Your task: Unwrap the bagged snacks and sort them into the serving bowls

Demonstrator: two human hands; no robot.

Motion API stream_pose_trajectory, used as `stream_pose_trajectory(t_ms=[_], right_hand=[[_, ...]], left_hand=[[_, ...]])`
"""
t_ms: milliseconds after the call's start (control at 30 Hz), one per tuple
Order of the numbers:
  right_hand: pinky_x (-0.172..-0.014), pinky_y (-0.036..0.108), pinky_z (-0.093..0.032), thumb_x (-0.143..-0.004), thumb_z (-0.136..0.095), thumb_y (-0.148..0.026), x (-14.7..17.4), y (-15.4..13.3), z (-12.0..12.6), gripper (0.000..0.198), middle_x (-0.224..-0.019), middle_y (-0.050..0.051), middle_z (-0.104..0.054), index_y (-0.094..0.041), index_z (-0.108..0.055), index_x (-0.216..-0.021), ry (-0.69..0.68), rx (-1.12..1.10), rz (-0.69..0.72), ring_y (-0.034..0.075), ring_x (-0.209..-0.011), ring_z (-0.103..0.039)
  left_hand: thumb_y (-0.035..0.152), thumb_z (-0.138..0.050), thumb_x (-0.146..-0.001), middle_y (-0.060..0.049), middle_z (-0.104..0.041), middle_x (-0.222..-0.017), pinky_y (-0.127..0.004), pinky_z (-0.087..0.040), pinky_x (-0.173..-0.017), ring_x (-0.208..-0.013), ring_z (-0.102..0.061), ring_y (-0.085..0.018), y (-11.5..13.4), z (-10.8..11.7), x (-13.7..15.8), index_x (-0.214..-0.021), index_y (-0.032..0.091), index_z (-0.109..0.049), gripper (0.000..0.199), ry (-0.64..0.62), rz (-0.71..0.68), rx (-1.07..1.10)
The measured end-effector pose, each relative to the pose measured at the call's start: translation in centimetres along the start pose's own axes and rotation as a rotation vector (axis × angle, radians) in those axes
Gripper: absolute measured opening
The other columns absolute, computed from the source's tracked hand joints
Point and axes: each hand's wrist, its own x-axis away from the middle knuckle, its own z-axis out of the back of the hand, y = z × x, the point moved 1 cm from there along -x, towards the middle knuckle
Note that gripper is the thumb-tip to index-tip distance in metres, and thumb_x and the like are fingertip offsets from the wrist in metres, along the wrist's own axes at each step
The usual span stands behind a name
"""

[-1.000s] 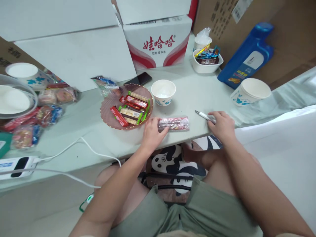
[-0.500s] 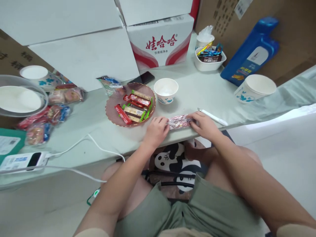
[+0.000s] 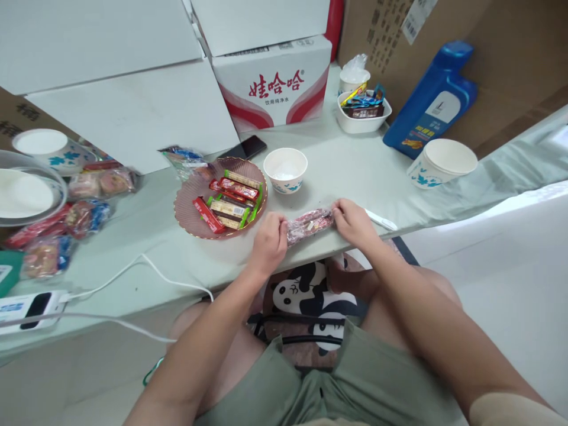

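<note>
A clear plastic packet with reddish contents [image 3: 310, 226] is stretched between my hands near the table's front edge. My left hand [image 3: 270, 238] pinches its left end, and my right hand [image 3: 352, 221] grips the right end. What exactly is inside the wrapper I cannot make out. Just left of my left hand stands a pink ribbed plate [image 3: 186, 220] with several wrapped snack bars [image 3: 231, 204]. Behind the packet is a white paper bowl [image 3: 285, 171] with something whitish in it. A slim white-handled tool [image 3: 381, 220] lies partly hidden behind my right hand.
A white tub of wrapped snacks [image 3: 364, 121], a blue bottle [image 3: 428, 103] and stacked paper cups [image 3: 441, 165] stand at the right. White cartons [image 3: 275, 89] line the back. Bagged snacks [image 3: 47, 256] and a power strip [image 3: 33, 310] with a white cable are at the left.
Both hands have raised the packet slightly and tilted it, its right end higher. More of the reddish contents shows now. The whole view has shifted a little.
</note>
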Motion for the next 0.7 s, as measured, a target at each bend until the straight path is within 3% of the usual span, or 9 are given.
stream_pose_trajectory(t_ms=[167, 300, 400, 467, 567, 633, 700], right_hand=[[-0.063, 0.034, -0.048, -0.092, -0.049, -0.033, -1.3, 1.6, 0.5, 0.013, -0.066, -0.001, -0.06, -0.025, -0.052, -0.081, 0.166, -0.414, -0.448, 0.019, -0.059, -0.057], [-0.053, 0.031, -0.049, -0.092, -0.044, -0.03, -2.4, 2.8, 0.4, 0.009, -0.068, -0.002, -0.056, -0.025, -0.049, -0.086, 0.246, -0.502, -0.55, 0.016, -0.053, -0.057], [-0.062, 0.033, -0.057, -0.092, -0.043, -0.026, -3.3, 3.0, 0.3, 0.01, -0.084, 0.002, -0.062, -0.024, -0.051, -0.097, 0.294, -0.561, -0.553, 0.017, -0.067, -0.066], [-0.077, 0.037, -0.061, -0.09, -0.046, -0.025, -3.8, 2.8, 0.3, 0.024, -0.103, 0.005, -0.066, -0.025, -0.053, -0.113, 0.287, -0.619, -0.499, 0.018, -0.081, -0.071], [-0.099, 0.042, -0.056, -0.085, -0.056, -0.024, -4.0, 2.0, 0.4, 0.046, -0.135, 0.01, -0.062, -0.027, -0.051, -0.13, 0.209, -0.617, -0.311, 0.02, -0.108, -0.069], [-0.103, 0.044, -0.053, -0.082, -0.058, -0.023, -3.5, 1.3, 0.7, 0.043, -0.137, 0.012, -0.062, -0.024, -0.058, -0.125, 0.169, -0.504, -0.209, 0.023, -0.113, -0.067], [-0.097, 0.045, -0.055, -0.081, -0.057, -0.024, -2.5, 0.6, 0.9, 0.034, -0.125, 0.013, -0.068, -0.02, -0.063, -0.115, 0.139, -0.383, -0.165, 0.023, -0.102, -0.069]], left_hand=[[0.044, -0.039, -0.106, -0.008, -0.07, -0.101, -0.034, -0.049, -0.08, -0.088, -0.065, -0.019, 0.3, 0.5, 0.0, -0.1, 0.022, -0.054, 0.027, 0.125, 0.099, 0.341], [0.047, -0.042, -0.104, -0.008, -0.073, -0.101, -0.035, -0.05, -0.085, -0.092, -0.066, -0.019, 0.6, 1.1, 0.1, -0.094, 0.023, -0.051, 0.028, 0.218, 0.161, 0.48], [0.042, -0.05, -0.099, -0.006, -0.071, -0.092, -0.032, -0.05, -0.081, -0.086, -0.065, -0.018, 0.8, 1.5, 0.3, -0.087, 0.022, -0.056, 0.025, 0.181, 0.193, 0.468], [0.037, -0.056, -0.092, -0.002, -0.068, -0.078, -0.029, -0.049, -0.071, -0.074, -0.062, -0.016, 1.1, 1.7, 0.4, -0.078, 0.021, -0.058, 0.021, 0.04, 0.237, 0.413], [0.036, -0.055, -0.088, 0.002, -0.061, -0.06, -0.026, -0.041, -0.056, -0.055, -0.053, -0.012, 1.4, 1.8, 0.6, -0.072, 0.021, -0.058, 0.022, -0.164, 0.358, 0.351], [0.039, -0.054, -0.089, 0.004, -0.057, -0.054, -0.025, -0.038, -0.054, -0.049, -0.049, -0.012, 1.7, 1.9, 0.7, -0.072, 0.021, -0.057, 0.025, -0.204, 0.389, 0.318], [0.04, -0.057, -0.088, 0.005, -0.054, -0.053, -0.026, -0.039, -0.056, -0.05, -0.049, -0.012, 2.0, 2.0, 0.7, -0.071, 0.021, -0.057, 0.025, -0.201, 0.33, 0.244]])
